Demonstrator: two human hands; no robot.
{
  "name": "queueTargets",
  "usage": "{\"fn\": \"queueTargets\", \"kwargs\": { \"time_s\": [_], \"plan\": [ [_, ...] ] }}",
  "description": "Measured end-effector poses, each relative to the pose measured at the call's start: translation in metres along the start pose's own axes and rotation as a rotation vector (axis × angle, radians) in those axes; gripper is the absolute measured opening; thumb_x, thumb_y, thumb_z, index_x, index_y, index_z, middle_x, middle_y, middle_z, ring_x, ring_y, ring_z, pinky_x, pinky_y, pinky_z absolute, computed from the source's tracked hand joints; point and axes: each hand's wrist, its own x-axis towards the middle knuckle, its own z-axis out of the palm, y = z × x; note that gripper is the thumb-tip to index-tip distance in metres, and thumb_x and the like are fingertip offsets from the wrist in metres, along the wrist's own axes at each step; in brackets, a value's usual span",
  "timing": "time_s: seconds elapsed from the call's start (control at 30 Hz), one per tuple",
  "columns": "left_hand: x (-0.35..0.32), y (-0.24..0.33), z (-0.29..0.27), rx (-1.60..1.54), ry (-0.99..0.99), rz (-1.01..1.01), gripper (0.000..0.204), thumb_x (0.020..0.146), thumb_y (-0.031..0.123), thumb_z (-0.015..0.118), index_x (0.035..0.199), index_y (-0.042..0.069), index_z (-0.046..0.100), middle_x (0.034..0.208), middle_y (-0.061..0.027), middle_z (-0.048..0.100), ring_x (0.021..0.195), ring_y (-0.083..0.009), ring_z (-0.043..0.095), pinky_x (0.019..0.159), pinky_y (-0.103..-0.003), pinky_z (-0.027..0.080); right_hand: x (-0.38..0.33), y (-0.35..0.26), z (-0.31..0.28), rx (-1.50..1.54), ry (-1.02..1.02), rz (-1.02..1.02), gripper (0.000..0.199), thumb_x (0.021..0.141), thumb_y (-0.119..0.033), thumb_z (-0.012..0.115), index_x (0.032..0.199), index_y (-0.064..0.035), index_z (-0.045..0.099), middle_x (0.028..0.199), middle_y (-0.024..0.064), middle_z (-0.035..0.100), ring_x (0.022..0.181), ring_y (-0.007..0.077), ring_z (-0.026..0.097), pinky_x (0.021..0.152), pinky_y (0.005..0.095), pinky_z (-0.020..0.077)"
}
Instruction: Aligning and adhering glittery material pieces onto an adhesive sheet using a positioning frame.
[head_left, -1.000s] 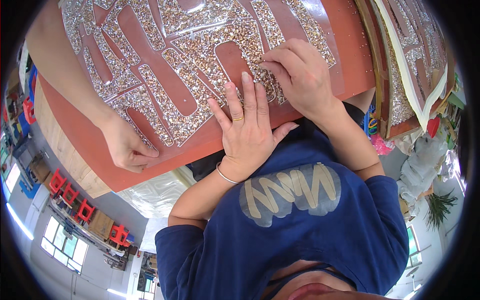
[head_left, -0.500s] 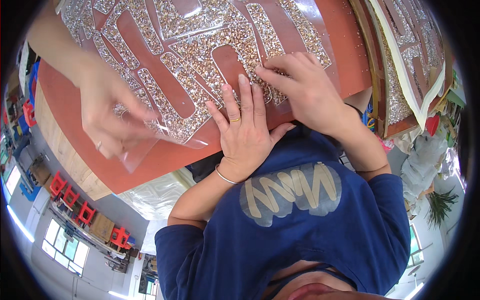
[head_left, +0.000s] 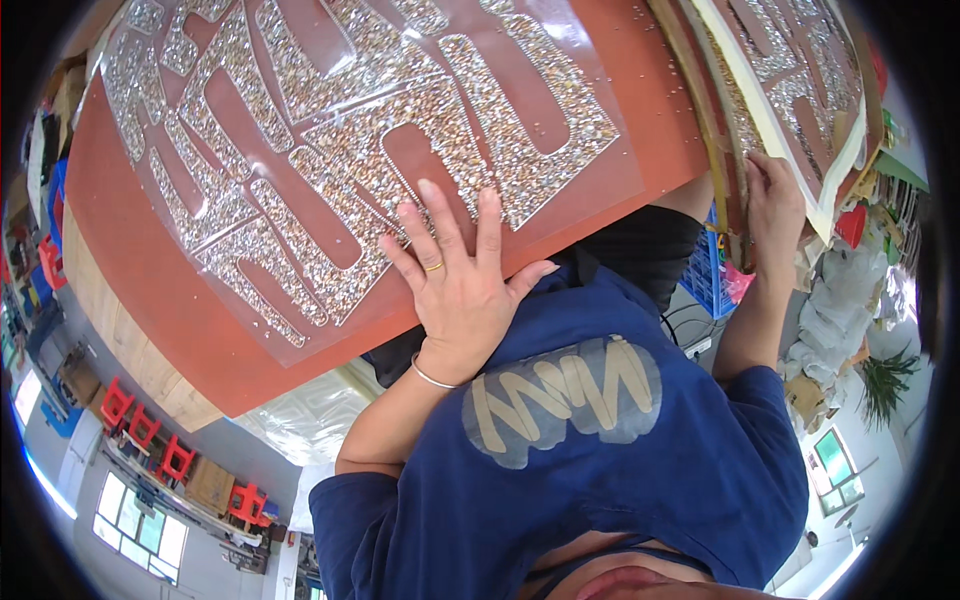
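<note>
My left hand [head_left: 462,290], with a gold ring and a bangle at the wrist, lies flat with its fingers spread on the near edge of a large rhinestone sheet [head_left: 430,115]. The sheet is clear film covered in gold and silver stones, with long bare shapes outlined in it, on a reddish-brown board [head_left: 655,140]. At the right, my right hand [head_left: 776,205] reaches to the edge of a wooden-framed tray [head_left: 735,215] of loose stones. Its fingers are bent together; what they hold, if anything, is too small to make out.
A second stone-covered sheet with a pale border [head_left: 765,85] lies over the tray. Loose stones are scattered on the board's right part. Below are a blue plastic crate [head_left: 708,268] and plastic-wrapped goods [head_left: 310,410]. Red stools [head_left: 178,457] stand farther left.
My right hand has gone from the sheet to the tray at the right. The other person's hands and the clear film they held at the left are gone from view. My left hand stays spread.
</note>
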Motion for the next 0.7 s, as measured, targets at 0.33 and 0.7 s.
{"fn": "queueTargets", "kwargs": {
  "time_s": [0.33,0.7],
  "plan": [
    [-0.002,-0.001,0.003,0.000,0.029,0.036,0.096,0.076,0.070,0.055,0.144,0.006,0.032,0.148,-0.0363,0.008,0.137,-0.0551,0.000,0.105,-0.068,0.002,0.001,-0.018,0.002,0.171,0.227,-0.049,0.009,0.085,-0.010,0.064,0.091,-0.0031,0.066,0.081,0.0109,0.062,0.070,0.0270,0.060,0.066,0.0350,0.0475],
    [0.000,0.002,0.002,0.108,-0.003,0.029,0.091,0.078,0.070,0.053,0.144,0.009,0.034,0.149,-0.0344,0.008,0.137,-0.0549,0.000,0.106,-0.067,0.001,0.015,-0.119,0.053,0.466,0.272,-0.638,0.017,0.073,-0.004,0.071,0.089,-0.0062,0.066,0.081,0.0051,0.059,0.072,0.0232,0.056,0.062,0.0330,0.0455]
  ]
}}
